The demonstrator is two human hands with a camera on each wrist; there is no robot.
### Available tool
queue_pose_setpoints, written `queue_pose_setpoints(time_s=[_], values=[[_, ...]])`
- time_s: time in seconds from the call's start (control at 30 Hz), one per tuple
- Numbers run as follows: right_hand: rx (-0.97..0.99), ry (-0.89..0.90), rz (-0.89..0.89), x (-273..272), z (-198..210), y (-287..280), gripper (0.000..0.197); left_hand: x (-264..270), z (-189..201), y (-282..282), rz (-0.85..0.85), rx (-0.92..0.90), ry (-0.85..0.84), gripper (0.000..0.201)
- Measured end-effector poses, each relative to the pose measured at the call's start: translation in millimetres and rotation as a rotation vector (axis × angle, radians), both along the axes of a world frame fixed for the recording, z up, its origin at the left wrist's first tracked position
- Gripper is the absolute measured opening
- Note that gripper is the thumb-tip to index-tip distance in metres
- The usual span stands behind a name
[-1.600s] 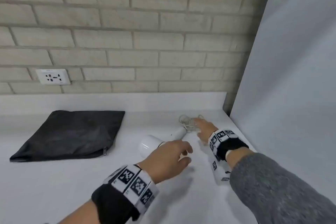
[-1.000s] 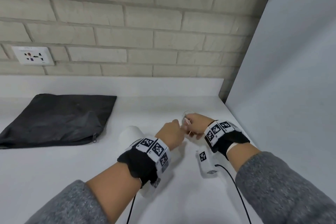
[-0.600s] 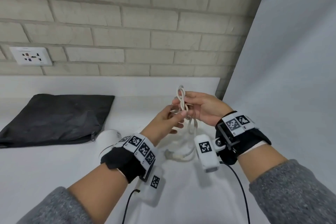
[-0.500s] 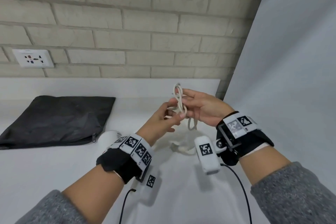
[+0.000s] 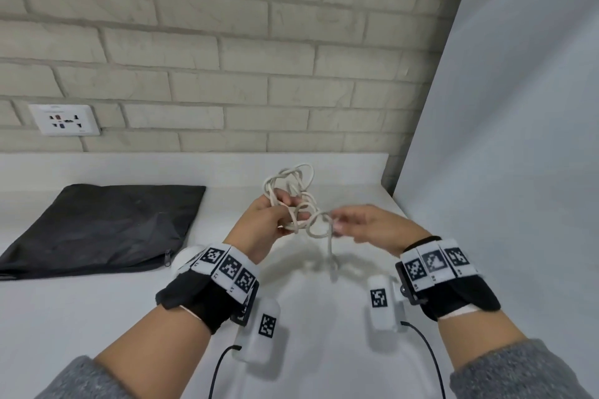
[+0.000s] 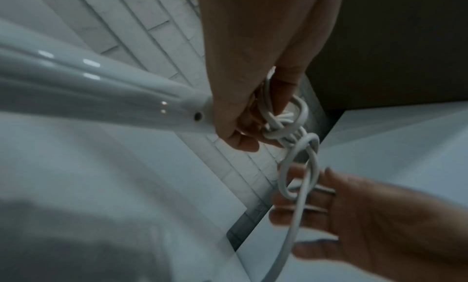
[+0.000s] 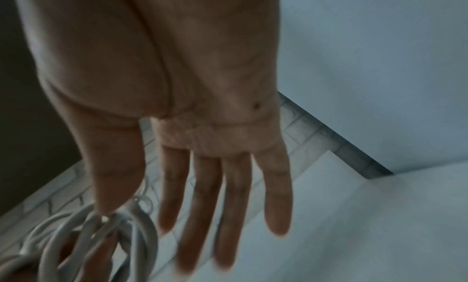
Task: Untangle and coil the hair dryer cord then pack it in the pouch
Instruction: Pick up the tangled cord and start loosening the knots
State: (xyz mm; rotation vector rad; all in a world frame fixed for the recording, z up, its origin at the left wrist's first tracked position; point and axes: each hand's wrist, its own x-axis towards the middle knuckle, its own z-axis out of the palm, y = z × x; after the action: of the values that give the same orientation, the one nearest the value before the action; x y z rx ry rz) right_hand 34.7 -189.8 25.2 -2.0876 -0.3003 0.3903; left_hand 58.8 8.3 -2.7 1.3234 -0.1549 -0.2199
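The tangled white cord [image 5: 293, 201] is off the counter, bunched in my left hand [image 5: 285, 217], whose fingers curl round its loops. One loop [image 5: 319, 225] stretches right to my right hand [image 5: 340, 223]. In the right wrist view that hand's fingers [image 7: 202, 206] are straight and spread, and only the thumb tip touches the cord [image 7: 101, 236]. A strand hangs down toward the counter [image 5: 330, 256]. The white hair dryer [image 5: 186, 257] lies behind my left wrist, mostly hidden; its handle [image 6: 101, 92] shows in the left wrist view. The black pouch [image 5: 97, 227] lies flat at the left.
A brick wall with a socket [image 5: 64, 120] runs along the back of the white counter [image 5: 97, 317]. A plain white panel [image 5: 502, 139] closes off the right side. Black cables [image 5: 428, 353] trail from my wrist cameras over the front of the counter.
Both hands have lifted the cord bundle off the counter. In the last half second they drew apart, the right hand moving right and lower, and the tangle spread into looser loops.
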Motion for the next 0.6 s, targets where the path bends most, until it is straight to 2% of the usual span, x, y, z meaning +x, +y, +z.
queue_pose_setpoints(time_s=[0.07, 0.17, 0.3, 0.4, 0.47, 0.6], values=[[0.072, 0.041, 0.011, -3, -13, -2, 0.014, 2, -4, -3, -0.006, -0.015, 0.028, 0.038], [0.309, 0.075, 0.001, -9, -20, -5, 0.016, 4, -6, -11, -0.012, 0.025, 0.036, 0.039], [0.499, 0.151, -0.022, -18, -21, 6, 0.013, 9, 0, -24, -0.072, 0.149, -0.068, 0.040], [0.528, 0.047, -0.079, -21, -28, 12, 0.005, 13, 10, -32, -0.157, 0.209, -0.156, 0.029], [0.527, -0.073, -0.122, -23, -32, 13, 0.014, 17, 18, -34, -0.196, 0.186, -0.169, 0.027], [0.628, -0.226, -0.241, -24, -28, 15, 0.012, 21, 30, -36, -0.123, 0.164, -0.132, 0.028]])
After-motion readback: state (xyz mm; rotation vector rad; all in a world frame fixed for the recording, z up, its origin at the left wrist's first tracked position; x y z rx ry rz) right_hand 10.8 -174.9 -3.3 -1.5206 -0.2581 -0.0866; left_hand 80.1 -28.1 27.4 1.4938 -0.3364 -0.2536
